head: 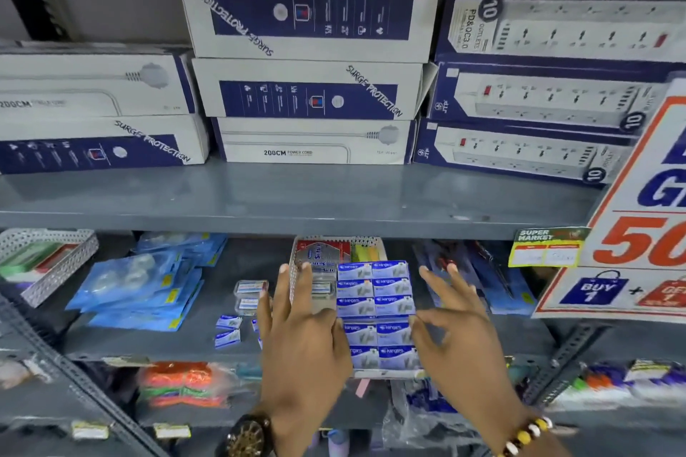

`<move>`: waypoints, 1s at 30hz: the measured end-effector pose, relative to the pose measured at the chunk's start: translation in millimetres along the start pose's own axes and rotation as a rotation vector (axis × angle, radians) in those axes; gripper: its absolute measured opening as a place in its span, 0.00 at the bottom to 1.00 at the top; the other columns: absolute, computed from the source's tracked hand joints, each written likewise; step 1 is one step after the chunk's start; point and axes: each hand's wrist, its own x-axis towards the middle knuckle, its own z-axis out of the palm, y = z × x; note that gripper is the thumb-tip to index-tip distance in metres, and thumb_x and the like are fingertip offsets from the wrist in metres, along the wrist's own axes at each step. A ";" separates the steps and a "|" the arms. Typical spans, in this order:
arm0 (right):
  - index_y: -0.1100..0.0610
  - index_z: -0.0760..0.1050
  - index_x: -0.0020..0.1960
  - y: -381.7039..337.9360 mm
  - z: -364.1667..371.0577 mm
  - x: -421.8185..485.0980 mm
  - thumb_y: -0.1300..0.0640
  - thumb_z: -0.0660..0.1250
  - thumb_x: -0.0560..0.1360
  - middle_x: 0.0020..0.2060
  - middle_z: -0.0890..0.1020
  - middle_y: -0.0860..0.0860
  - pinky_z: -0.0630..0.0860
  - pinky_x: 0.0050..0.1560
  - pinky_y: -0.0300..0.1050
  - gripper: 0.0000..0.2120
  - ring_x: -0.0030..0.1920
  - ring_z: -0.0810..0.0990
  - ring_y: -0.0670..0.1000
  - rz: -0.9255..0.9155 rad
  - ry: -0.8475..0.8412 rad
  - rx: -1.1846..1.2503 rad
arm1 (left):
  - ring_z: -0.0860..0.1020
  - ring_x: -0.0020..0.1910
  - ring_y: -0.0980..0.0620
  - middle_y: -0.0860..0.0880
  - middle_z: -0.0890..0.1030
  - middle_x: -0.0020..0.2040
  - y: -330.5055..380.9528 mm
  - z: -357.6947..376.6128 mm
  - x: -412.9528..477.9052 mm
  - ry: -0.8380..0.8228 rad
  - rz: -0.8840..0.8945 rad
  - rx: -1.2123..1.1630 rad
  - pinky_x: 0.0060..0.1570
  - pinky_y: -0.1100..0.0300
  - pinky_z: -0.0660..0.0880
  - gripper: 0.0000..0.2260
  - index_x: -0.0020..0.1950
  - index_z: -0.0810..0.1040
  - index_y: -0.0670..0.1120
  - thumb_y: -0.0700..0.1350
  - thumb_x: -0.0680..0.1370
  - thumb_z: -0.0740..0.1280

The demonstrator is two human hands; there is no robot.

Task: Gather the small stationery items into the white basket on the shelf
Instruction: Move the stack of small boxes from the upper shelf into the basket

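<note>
A white perforated basket (296, 271) stands in the middle of the lower shelf, with red and silver packs and a yellow item inside. A flat block of several blue staple boxes (376, 308) lies over the basket's right side and sticks out past the shelf's front edge. My left hand (300, 338) presses its thumb on the block's left side, fingers spread along the basket's left wall. My right hand (456, 330) presses its thumb on the block's right side, fingers spread. Two loose blue boxes (228, 330) and small clear boxes (250, 295) lie left of the basket.
Blue plastic packets (141, 289) are piled to the left, with another perforated tray (55, 263) at the far left. Dark packets lie right of the basket. A sale sign (638, 219) leans at the right. Power strip boxes (312, 85) fill the upper shelf.
</note>
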 end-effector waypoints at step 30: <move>0.51 0.85 0.42 174.2 201.2 131.8 0.55 0.67 0.73 0.71 0.69 0.43 0.45 0.74 0.62 0.08 0.76 0.53 0.58 0.015 -0.341 -0.444 | 0.44 0.78 0.38 0.46 0.53 0.80 -59.0 241.3 106.7 -0.547 -0.190 0.102 0.72 0.34 0.40 0.09 0.48 0.82 0.50 0.46 0.75 0.63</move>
